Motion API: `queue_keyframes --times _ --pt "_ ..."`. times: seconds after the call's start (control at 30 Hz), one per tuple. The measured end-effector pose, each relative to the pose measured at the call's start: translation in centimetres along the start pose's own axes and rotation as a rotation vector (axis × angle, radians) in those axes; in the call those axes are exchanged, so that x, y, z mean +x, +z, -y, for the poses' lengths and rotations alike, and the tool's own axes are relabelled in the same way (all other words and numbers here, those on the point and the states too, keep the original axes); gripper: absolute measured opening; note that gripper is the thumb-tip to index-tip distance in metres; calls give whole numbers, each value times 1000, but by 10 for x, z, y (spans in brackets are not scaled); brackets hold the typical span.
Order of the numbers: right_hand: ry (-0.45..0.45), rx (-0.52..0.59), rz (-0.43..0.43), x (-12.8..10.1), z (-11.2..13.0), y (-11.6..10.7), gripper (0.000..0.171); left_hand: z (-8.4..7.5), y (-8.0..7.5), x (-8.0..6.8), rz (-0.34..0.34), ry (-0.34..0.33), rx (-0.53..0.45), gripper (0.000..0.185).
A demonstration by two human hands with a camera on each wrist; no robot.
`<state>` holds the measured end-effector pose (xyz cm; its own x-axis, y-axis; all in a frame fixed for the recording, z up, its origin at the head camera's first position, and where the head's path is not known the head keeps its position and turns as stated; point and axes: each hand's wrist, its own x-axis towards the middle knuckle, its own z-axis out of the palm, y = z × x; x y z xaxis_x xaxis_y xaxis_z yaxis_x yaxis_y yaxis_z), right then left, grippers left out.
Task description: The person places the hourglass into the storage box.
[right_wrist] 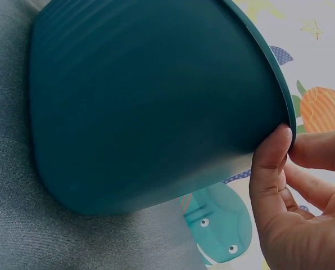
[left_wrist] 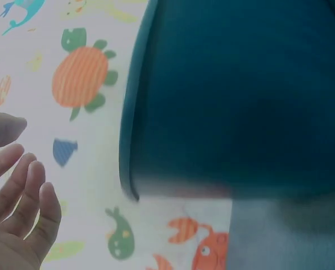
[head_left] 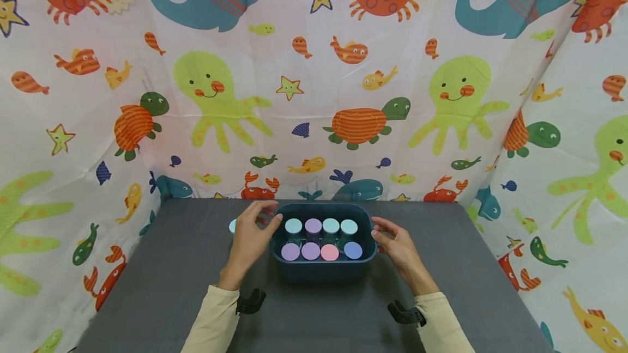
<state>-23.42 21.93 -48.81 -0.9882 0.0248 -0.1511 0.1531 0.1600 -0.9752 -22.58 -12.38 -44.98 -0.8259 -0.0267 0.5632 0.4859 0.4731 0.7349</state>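
A dark blue plastic bin [head_left: 324, 274] with smooth, round sides sits on the grey cloth counter [head_left: 162, 287], between the two hands. Eight little jars with round pastel lids [head_left: 311, 250] already stand inside it in two rows. One more pale lid [head_left: 233, 226] waits just behind the left hand [head_left: 250, 241], outside the bin. The left fingers are loose and apart by the rim. The right hand [head_left: 399, 249] has its thumb pressed on the rim.

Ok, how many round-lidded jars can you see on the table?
9: eight jars in the blue bin, four in the back row and four in the front row, plus one outside, mostly hidden behind the left hand.
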Motion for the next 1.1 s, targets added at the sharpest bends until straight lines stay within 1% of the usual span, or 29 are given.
queue_keyframes --times 0.1,0.23,0.47,0.6,0.73,0.9,1.0,1.1 --pt "8 0 2 0 1 0 40 9 -8 0 -33 -26 10 27" --pt "8 -2 3 1 2 0 40 21 -16 -1 -56 -56 14 29" --pt "17 -2 1 1 4 1 40 40 -25 -9 -91 -162 53 36" --pt "14 4 0 2 4 1 41 54 -30 -12 -106 -196 89 44" --pt "11 6 -1 2 4 1 41 70 -34 -15 -99 -207 107 52" --pt "10 9 1 1 3 1 41 90 -36 -19 -74 -225 113 59" --pt "9 17 2 2 2 1 41 98 -36 -22 -66 -260 110 63" --pt "6 28 6 3 1 1 41 104 -36 -25 -53 -317 100 67"
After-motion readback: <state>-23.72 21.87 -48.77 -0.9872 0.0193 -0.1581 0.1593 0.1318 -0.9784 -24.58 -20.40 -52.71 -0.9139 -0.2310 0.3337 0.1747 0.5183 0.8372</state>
